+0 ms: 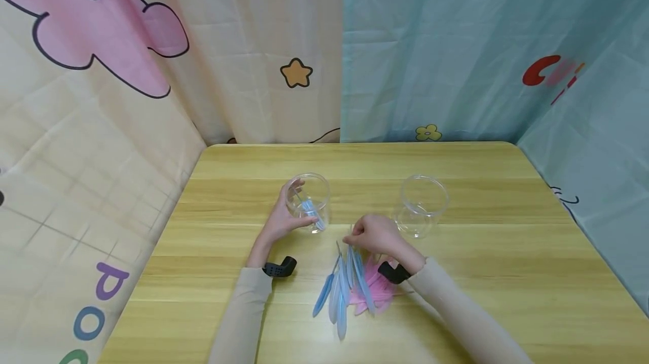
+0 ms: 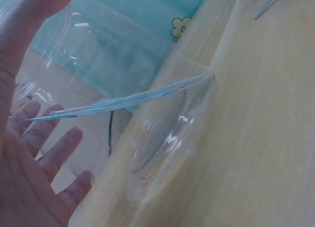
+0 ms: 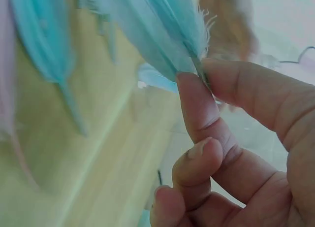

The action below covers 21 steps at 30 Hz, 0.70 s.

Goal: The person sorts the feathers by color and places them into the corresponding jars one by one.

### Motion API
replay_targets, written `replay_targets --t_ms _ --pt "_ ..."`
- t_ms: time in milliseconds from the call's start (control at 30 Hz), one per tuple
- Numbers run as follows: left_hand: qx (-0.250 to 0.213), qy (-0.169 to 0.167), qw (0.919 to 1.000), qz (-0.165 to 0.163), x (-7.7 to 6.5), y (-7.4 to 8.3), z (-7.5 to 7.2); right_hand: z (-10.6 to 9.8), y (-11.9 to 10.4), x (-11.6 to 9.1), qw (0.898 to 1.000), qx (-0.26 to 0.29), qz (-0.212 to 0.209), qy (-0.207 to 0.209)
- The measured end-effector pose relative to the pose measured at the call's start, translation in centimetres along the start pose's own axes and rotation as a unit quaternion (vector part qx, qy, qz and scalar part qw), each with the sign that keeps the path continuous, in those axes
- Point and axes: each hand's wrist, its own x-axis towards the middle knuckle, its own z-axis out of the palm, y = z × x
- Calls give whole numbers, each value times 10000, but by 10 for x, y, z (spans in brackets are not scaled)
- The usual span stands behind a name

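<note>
In the head view my left hand holds a clear round cup, thumb on the near side and fingers around the far side. Inside that cup leans a blue feather, seen through the wall in the left wrist view. My right hand pinches another light blue feather by its quill between thumb and forefinger, its other fingers curled. Below this hand several loose blue feathers fan out on the table. Pink feathers lie in a pile beside them, partly hidden under the right wrist.
A second clear cup stands to the right, beyond my right hand. The wooden table reaches back to printed curtains, which also hang along both sides. Black wrist cameras sit on both wrists.
</note>
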Motion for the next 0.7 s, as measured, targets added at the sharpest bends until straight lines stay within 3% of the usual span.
replay_targets --t_ms 400,700 --pt "66 19 10000 -35 0 0 0 -19 -8 -1 9993 322 59 166" --pt "-8 8 10000 72 0 -1 1 -18 -1 -4 9989 392 -52 -235"
